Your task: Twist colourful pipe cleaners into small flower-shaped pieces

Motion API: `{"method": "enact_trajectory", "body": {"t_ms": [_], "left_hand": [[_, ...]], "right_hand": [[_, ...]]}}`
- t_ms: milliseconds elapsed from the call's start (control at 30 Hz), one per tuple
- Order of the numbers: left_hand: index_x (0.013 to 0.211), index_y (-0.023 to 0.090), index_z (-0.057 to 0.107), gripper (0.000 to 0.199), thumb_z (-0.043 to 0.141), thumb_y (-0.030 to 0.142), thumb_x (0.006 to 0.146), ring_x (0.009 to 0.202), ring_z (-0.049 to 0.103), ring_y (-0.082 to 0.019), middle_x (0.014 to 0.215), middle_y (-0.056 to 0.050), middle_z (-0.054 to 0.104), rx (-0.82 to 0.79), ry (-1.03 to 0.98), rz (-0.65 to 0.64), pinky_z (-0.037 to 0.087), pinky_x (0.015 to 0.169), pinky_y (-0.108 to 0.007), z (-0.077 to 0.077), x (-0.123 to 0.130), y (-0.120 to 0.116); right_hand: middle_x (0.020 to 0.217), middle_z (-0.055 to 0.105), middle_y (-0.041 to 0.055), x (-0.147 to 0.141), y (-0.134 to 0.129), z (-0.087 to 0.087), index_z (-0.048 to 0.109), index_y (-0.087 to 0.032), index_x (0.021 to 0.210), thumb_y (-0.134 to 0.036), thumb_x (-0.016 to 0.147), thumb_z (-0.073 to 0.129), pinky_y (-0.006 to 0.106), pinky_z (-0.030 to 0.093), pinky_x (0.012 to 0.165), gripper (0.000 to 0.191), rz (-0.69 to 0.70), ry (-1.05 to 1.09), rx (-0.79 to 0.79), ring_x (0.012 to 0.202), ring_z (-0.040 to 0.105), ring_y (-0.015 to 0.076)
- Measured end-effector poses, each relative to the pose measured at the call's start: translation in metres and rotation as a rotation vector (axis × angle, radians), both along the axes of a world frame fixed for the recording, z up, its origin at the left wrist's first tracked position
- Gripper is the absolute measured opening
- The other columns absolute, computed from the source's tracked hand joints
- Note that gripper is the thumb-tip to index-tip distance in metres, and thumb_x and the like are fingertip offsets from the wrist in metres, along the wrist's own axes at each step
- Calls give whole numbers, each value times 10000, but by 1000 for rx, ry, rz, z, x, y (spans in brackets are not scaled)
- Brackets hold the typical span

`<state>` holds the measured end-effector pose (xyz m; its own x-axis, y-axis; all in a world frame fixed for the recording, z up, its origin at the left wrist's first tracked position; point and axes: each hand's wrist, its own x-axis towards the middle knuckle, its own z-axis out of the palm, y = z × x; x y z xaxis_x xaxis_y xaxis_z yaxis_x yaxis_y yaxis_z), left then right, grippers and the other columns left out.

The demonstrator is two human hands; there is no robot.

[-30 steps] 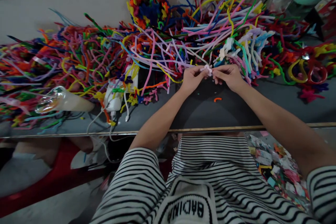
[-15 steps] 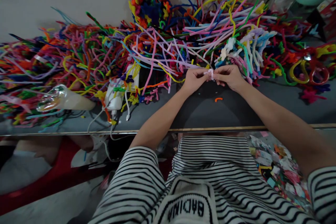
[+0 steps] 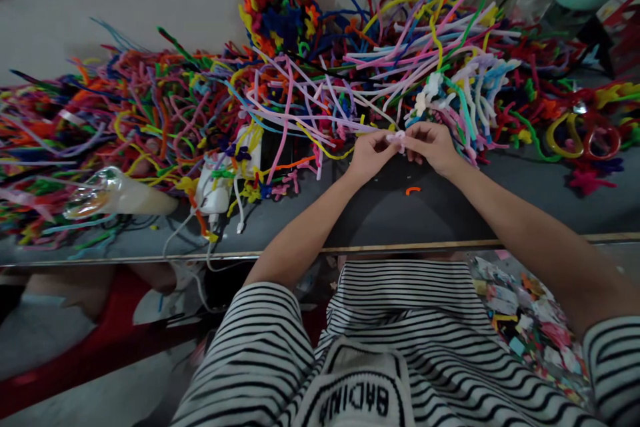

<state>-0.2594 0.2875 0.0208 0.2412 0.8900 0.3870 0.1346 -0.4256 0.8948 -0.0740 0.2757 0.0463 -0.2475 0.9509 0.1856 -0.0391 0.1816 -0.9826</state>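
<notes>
Between my fingertips is a small bent pipe cleaner (image 3: 397, 140), pale pink to lilac, looped into a little shape. My left hand (image 3: 373, 155) pinches it from the left with thumb and forefinger. From the other side my right hand (image 3: 433, 148) grips it the same way, its remaining fingers curled behind. The fingers cover part of the piece. A short orange pipe cleaner scrap (image 3: 413, 191) lies on the dark table just below my hands. Bundled pastel pipe cleaners (image 3: 473, 103) rest right behind my right hand.
Heaped coloured pipe cleaners (image 3: 165, 100) line the back of the table (image 3: 390, 220). A white charger with cables (image 3: 215, 190) and a clear-wrapped cup (image 3: 135, 193) are at left. Scissors (image 3: 583, 137) with yellow and red handles lie at right. Scraps (image 3: 530, 320) cover the floor; another person's leg (image 3: 75, 290) shows lower left.
The view has shifted slightly, so the table's contents appear a little further left. My fingers have moved a little around the pale pipe cleaner, which both hands still hold.
</notes>
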Motion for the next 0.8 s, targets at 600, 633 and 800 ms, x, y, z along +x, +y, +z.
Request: {"method": "enact_trajectory", "body": {"t_ms": [600, 633, 800], "left_hand": [[888, 161, 770, 458, 760, 618, 858, 747, 723, -132, 793, -51, 758, -103, -39, -133, 595, 644, -239, 5, -11, 9], [872, 158, 780, 447, 775, 605, 851, 731, 719, -125, 788, -50, 762, -101, -36, -139, 598, 648, -238, 7, -12, 8], [778, 159, 782, 466, 832, 623, 782, 619, 660, -88, 710, -26, 742, -127, -42, -142, 574, 613, -217, 13, -13, 3]], "right_hand": [[755, 761, 25, 3, 2, 0, 801, -208, 821, -664, 705, 879, 221, 411, 385, 476, 39, 4, 28, 521, 623, 103], [724, 749, 19, 3, 3, -1, 802, -207, 819, -654, 688, 895, 220, 406, 380, 475, 41, 7, 20, 510, 619, 104], [661, 710, 3, 5, 7, -3, 799, -203, 847, -607, 660, 932, 220, 404, 381, 464, 68, 3, -24, 504, 603, 108]]}}
